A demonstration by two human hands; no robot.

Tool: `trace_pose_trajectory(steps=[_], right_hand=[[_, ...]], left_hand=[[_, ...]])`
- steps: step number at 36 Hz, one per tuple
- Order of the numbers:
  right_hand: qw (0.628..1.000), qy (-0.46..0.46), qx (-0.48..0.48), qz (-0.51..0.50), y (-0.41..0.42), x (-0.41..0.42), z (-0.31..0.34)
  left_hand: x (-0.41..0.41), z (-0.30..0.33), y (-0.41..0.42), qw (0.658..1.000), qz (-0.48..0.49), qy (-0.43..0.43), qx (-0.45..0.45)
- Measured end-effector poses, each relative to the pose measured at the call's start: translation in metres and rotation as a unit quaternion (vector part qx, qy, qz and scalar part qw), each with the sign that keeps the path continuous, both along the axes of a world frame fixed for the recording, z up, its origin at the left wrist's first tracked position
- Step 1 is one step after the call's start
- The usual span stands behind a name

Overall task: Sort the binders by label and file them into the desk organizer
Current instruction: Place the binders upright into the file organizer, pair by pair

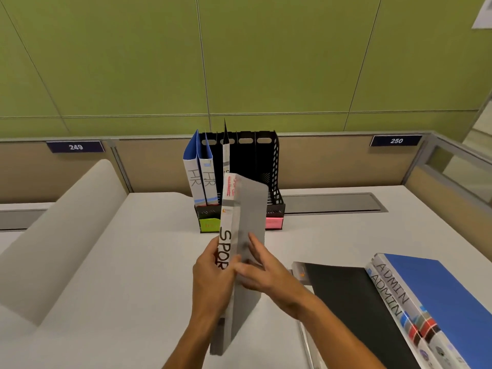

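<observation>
I hold a grey binder (249,206) upright between both hands, spine toward me, its label starting "SPOR". My left hand (210,275) grips the spine side and my right hand (259,267) presses on the grey cover. Behind it stands the black desk organizer (274,166) with several slots. Two blue binders marked "HR" (201,177) fill its left slots, and a thin black binder (226,153) stands in a middle slot. At the right, two blue "ADMIN" binders (436,296) lie stacked flat, next to a black binder (354,302) lying flat.
The organizer carries a green tag (209,225) and a pink tag (273,223) on its front. A beige padded divider (61,235) slopes along the left. A grey cable hatch (332,203) sits behind the organizer's right side. Partition panels bear numbers 249 and 250.
</observation>
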State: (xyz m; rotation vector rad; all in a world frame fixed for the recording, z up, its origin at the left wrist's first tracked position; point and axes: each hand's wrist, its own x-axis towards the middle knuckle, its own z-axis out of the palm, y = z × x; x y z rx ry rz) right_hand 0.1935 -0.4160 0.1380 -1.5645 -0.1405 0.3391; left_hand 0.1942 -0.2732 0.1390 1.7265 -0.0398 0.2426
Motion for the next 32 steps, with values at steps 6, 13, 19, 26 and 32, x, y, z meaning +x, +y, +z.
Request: trace_pose_trajectory(steps=[6, 13, 19, 26, 32], right_hand=[[0.996, -0.075, -0.028, -0.03, 0.004, 0.0, 0.052], [0.978, -0.121, -0.12, -0.118, -0.004, 0.013, 0.068], [0.966, -0.143, -0.114, -0.183, -0.012, 0.023, 0.066], [0.93, -0.208, -0.095, -0.287, -0.006, 0.048, 0.064], [0.902, -0.242, -0.109, -0.341, -0.01, 0.082, 0.075]], left_hand=[[0.001, 0.01, -0.019, 0.996, -0.064, -0.054, -0.009], [0.016, 0.011, -0.028, 0.986, -0.147, -0.068, -0.045], [0.035, 0.012, -0.027, 0.977, -0.2, -0.06, -0.036], [0.077, 0.021, -0.029, 0.965, -0.243, -0.103, 0.006], [0.127, 0.001, -0.008, 0.987, -0.151, -0.051, -0.008]])
